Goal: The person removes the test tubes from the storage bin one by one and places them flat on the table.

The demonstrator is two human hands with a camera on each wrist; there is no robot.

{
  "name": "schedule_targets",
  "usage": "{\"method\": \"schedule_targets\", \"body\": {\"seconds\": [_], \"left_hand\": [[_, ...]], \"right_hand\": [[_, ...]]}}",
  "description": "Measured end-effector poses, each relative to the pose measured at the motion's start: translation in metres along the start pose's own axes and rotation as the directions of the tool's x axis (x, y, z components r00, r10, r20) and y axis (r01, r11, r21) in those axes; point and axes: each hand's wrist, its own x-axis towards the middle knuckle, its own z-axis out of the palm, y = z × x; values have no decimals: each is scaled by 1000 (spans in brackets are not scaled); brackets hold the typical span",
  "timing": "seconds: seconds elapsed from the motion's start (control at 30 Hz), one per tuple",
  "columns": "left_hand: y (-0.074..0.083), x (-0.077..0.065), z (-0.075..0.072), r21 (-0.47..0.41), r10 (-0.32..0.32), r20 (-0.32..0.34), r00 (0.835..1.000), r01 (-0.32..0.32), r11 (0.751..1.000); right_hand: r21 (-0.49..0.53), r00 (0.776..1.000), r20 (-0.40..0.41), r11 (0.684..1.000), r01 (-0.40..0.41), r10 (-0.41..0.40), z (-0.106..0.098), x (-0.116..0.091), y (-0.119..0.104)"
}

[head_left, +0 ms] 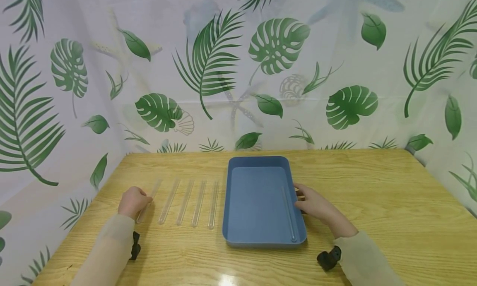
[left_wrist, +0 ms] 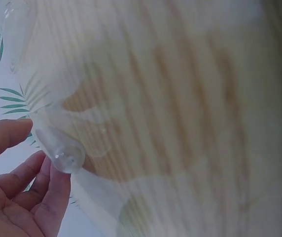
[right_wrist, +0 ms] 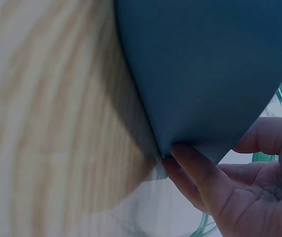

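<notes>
At the left of the table in the head view, my left hand (head_left: 134, 201) has its thumb and fingers around a clear test tube (head_left: 142, 215). In the left wrist view, that tube's rounded end (left_wrist: 68, 154) shows between thumb and fingers. My right hand (head_left: 314, 201) holds the right side wall of a blue tray (head_left: 257, 203). The right wrist view shows fingertips (right_wrist: 195, 160) against the tray's outer wall and the thumb at its rim. Inside the tray, another clear test tube (head_left: 288, 213) lies along the right side.
Several more clear test tubes, including one nearest the tray (head_left: 213, 205), lie roughly parallel between my left hand and the tray. The wooden table (head_left: 391, 203) extends to the right. A leaf-patterned cloth (head_left: 231, 70) hangs behind it.
</notes>
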Motion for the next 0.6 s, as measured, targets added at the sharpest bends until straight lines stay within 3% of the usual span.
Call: {"method": "schedule_targets", "body": {"seconds": [0.27, 0.6], "left_hand": [[17, -5, -1, -122, 41, -43, 998, -46, 992], [61, -1, 20, -305, 105, 35, 994, -90, 948]], "right_hand": [[-11, 1000, -9, 1000, -8, 8, 0, 1, 0], [-7, 1000, -2, 1000, -6, 6, 0, 1, 0]]}}
